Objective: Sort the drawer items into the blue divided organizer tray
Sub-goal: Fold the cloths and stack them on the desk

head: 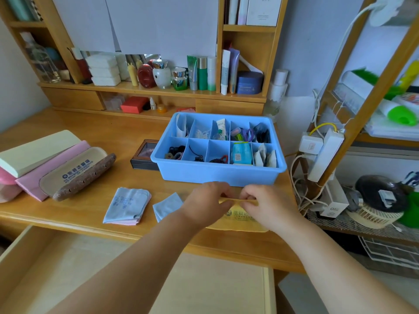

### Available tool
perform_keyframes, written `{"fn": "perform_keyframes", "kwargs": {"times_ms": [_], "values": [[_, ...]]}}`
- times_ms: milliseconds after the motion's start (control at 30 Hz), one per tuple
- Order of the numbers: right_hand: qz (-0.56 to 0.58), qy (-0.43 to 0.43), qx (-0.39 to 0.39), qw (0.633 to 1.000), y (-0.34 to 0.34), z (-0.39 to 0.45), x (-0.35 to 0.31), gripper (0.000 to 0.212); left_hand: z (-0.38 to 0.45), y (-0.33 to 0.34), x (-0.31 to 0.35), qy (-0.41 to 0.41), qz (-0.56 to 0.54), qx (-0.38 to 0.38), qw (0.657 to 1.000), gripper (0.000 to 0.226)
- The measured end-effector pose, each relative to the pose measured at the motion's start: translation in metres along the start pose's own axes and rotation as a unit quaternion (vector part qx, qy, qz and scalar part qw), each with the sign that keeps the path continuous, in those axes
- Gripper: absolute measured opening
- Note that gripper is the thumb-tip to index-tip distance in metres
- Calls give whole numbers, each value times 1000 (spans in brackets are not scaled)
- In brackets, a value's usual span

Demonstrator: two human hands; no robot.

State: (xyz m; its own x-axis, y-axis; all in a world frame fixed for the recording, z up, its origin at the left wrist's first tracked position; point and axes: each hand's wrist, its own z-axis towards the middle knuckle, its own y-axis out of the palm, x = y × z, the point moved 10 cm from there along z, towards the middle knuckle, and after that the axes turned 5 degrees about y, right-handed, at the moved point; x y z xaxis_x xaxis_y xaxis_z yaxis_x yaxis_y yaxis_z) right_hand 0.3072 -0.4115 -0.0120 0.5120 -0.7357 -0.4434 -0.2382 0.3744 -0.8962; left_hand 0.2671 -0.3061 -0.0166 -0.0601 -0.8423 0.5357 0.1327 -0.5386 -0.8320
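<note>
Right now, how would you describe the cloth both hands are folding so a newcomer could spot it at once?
Start at the blue divided organizer tray on the wooden desk. Directly in front of its near wall, the left hand and right hand pinch the folded edge of a yellow cleaning cloth. Unlike the two light blue cloths lying to its left, it is yellow with dark printed characters.

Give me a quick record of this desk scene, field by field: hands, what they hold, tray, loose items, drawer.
left hand: pinches the yellow cloth's top edge
right hand: pinches the same edge
yellow cloth: on the desk, before the tray
blue organizer tray: ten compartments, most holding items
blue cloths: folded, left of the hands
glasses cases: desk's left side
drawer: open
</note>
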Motion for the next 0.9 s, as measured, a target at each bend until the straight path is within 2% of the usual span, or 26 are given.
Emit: {"fn": "perform_keyframes", "kwargs": {"times_ms": [33, 100, 167, 300, 367, 467, 567, 700, 800, 900], "values": [[30, 7, -14, 999, -5, -4, 1, 7, -6, -6, 0, -11, -40, 0, 999, 2], [112, 25, -42, 993, -14, -13, 4, 10, -16, -17, -4, -33, -101, -3, 994, 14], [167, 48, -64, 983, -19, -20, 5, 12, -25, -30, -9, -57, -132, 1, 990, 15], [233, 161, -80, 956, -5, -29, 14, 11, -44, -51, -13, -97, -135, 98, 981, 16], [319, 226, -81, 917, 10, -36, 13, 11, -54, -55, 7, -67, -68, 154, 983, 14], [480, 290, -87, 823, 32, -50, 2, 9, -68, -46, 42, 4, -13, 186, 982, 7], [546, 297, -88, 778, 40, -59, -7, 12, -83, -38, 57, 39, -8, 196, 980, 2], [547, 300, -75, 778, 42, -67, -11, 15, -101, -40, 66, 54, -8, 211, 976, 4], [532, 295, -69, 791, 41, -72, -16, 15, -107, -37, 72, 65, 7, 202, 977, 7], [548, 284, -68, 784, 39, -75, -24, 18, -110, -32, 69, 56, -2, 179, 982, 9]]}}
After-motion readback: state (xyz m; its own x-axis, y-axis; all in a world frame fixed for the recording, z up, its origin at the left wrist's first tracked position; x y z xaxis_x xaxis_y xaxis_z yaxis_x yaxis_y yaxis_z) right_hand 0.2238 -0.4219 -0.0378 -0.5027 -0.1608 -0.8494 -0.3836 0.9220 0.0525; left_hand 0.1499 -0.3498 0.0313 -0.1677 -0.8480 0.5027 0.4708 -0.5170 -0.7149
